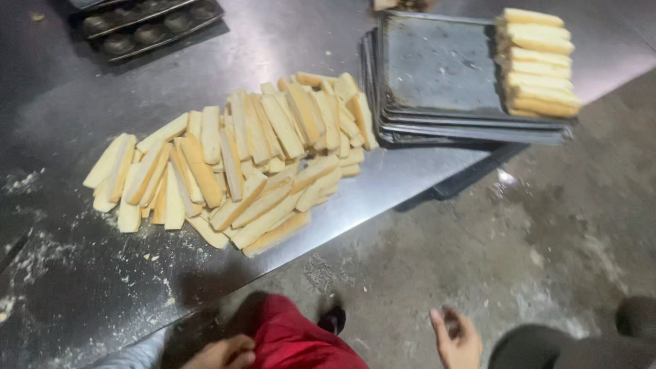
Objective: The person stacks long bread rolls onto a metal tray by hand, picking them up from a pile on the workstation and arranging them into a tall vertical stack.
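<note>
Both hands low, off the steel worktop point(410, 178).
Left hand point(222, 353) loosely curled, right hand point(456, 338) open, both empty (pale yellow bread sticks point(232, 160) lie well apart); reach squarely.

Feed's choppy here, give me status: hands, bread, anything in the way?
Left hand and right hand low off the table edge, both empty. Bread sticks piled untouched. More stacked on trays. Nothing blocking.

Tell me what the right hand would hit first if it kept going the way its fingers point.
Probably nothing soon: the right hand points up-frame over bare concrete floor. Farther along lies the stack of baking trays, though depth is unclear.
</note>
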